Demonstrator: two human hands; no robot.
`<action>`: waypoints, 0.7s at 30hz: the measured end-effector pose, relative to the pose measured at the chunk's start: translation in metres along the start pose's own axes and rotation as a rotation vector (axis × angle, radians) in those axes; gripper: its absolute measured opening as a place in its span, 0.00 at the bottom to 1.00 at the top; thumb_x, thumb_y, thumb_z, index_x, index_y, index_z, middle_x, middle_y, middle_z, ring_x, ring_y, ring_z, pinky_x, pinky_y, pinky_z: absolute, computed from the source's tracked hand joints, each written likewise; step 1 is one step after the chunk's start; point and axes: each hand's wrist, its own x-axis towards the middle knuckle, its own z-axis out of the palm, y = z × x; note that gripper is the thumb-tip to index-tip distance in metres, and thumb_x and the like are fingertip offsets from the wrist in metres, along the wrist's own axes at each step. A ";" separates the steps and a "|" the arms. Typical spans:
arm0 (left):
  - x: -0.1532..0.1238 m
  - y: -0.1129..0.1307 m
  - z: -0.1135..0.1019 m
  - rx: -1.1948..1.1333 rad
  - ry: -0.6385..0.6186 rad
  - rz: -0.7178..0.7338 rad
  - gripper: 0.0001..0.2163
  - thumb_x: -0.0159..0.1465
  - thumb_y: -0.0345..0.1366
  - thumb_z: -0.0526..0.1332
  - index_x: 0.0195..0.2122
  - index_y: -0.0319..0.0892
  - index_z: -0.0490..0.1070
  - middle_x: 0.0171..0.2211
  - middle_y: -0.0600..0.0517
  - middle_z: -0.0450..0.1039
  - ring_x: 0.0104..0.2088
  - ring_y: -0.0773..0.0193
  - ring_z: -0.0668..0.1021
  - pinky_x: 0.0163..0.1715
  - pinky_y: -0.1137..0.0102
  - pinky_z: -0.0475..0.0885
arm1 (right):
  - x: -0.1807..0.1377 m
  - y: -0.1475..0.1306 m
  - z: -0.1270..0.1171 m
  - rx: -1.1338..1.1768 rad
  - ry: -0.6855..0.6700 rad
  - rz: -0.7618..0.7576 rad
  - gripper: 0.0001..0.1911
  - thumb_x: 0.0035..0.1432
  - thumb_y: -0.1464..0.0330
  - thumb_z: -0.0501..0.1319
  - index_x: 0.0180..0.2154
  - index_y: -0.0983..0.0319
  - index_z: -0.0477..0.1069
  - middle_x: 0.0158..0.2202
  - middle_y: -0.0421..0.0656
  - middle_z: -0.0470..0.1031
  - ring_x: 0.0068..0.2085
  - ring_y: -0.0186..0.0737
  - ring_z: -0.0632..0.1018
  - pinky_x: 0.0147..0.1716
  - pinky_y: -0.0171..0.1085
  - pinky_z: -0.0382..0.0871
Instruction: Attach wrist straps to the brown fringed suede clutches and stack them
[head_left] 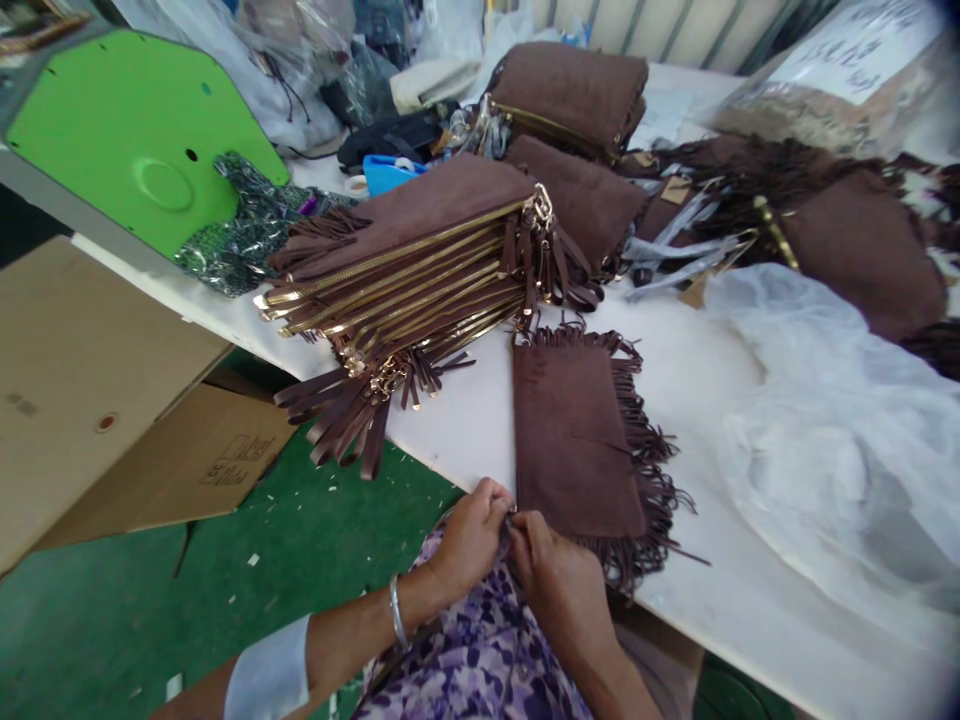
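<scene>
One pouch (577, 440) on the bench (705, 400), both hands, left (469, 535) and right (555, 570), in a pinching grip on its near corner; finished stack (420, 260) at eleven o'clock.

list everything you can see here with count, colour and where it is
fringed pouch: one, brown, flat on the table edge by the hands
stack of pouches: one pile, brown with gold zips, left of it
more pouches: several, brown, at the back
plastic sheet: one, clear white, right side
table: one, white
green panel: one, top left
cardboard boxes: two, tan, on the green floor
blue item: one, behind the stack
bracelet: one, silver, left wrist
left hand: at the pouch's near corner
right hand: touching the left, same corner
</scene>
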 end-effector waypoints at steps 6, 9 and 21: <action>0.002 -0.001 -0.004 0.015 -0.039 -0.007 0.11 0.68 0.38 0.49 0.39 0.42 0.69 0.35 0.51 0.73 0.38 0.60 0.74 0.38 0.68 0.65 | 0.013 0.000 -0.019 -0.021 -0.150 0.028 0.04 0.67 0.70 0.54 0.37 0.60 0.66 0.24 0.38 0.75 0.25 0.38 0.78 0.22 0.35 0.49; 0.000 0.000 -0.006 -0.036 -0.065 -0.082 0.10 0.66 0.39 0.51 0.42 0.42 0.69 0.31 0.52 0.73 0.33 0.61 0.74 0.33 0.69 0.65 | 0.017 0.003 -0.024 -0.016 -0.195 0.017 0.05 0.67 0.69 0.54 0.37 0.60 0.66 0.24 0.38 0.76 0.25 0.38 0.79 0.21 0.34 0.50; -0.027 -0.003 -0.010 -0.589 -0.232 -0.484 0.20 0.55 0.50 0.65 0.40 0.39 0.67 0.33 0.46 0.77 0.30 0.58 0.80 0.29 0.67 0.72 | 0.019 0.005 -0.020 -0.061 -0.135 -0.071 0.04 0.68 0.70 0.53 0.38 0.59 0.65 0.25 0.37 0.76 0.24 0.37 0.78 0.20 0.34 0.52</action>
